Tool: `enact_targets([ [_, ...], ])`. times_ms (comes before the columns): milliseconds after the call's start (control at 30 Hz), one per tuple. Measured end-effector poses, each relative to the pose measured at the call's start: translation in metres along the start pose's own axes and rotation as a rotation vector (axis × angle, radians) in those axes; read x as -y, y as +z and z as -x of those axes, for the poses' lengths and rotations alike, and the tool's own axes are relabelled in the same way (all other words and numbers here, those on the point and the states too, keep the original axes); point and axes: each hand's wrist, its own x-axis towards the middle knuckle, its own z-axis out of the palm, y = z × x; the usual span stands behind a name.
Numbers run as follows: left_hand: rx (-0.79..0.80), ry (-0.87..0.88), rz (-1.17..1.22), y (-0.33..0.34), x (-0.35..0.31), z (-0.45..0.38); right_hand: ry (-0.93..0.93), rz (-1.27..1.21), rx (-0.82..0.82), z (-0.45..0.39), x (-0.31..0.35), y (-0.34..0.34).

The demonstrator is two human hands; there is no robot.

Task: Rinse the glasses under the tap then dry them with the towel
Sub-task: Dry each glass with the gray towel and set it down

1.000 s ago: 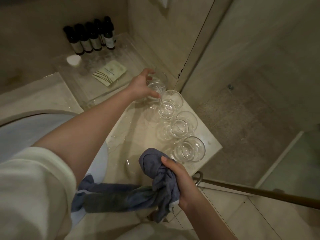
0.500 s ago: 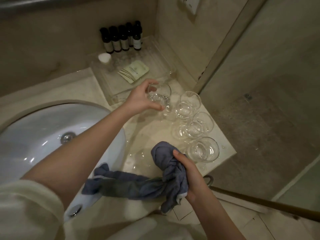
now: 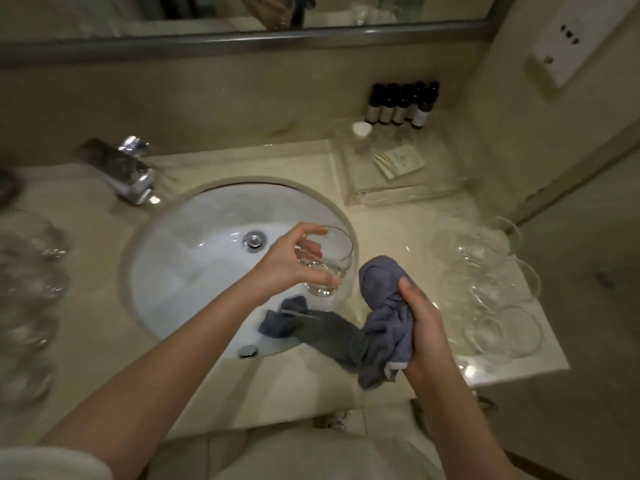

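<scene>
Left hand (image 3: 287, 263) grips a glass (image 3: 327, 261) over the sink's (image 3: 180, 271) right rim. Right hand (image 3: 424, 322) clutches the bunched towel (image 3: 381, 306) beside it.

sleeve (image 3: 52, 462): short, cream-white, left arm | forearms: bare | trousers (image 3: 294, 455): light beige

Beige marble counter (image 3: 298, 161), mirror (image 3: 207, 8) above, wall socket (image 3: 568, 39) right; dim light.

— How did the arms lie?
— Both bare forearms reached forward. The left hand (image 3: 287, 263) had thumb and fingers curled in a grip.
— And the other?
— The right hand (image 3: 424, 318) was clenched, thumb uppermost.
</scene>
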Motion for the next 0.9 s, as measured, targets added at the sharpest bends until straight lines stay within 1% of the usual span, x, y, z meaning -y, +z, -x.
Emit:
enact_targets([
  [133,-0.048,-0.053,0.058,-0.022,0.007,0.035,-0.097,0.149,0.073,0.003,-0.020,0.037],
  [267,-0.143,-0.115,0.116,-0.029,0.013,0.058,-0.142,0.235,0.065,0.003,-0.043,0.064],
  [400,-0.233,-0.169,0.147,-0.029,0.018,0.072,-0.163,0.252,0.059,0.004,-0.061,0.083],
  [633,-0.215,-0.196,0.185,-0.042,0.023,0.083,-0.126,0.243,-0.012,0.004,-0.077,0.094],
  [767,-0.258,-0.208,0.250,-0.046,0.025,0.087,-0.124,0.232,-0.015,0.006,-0.082,0.099],
  [900,-0.207,-0.213,0.257,-0.052,0.024,0.092,-0.101,0.227,-0.043,0.008,-0.087,0.099],
])
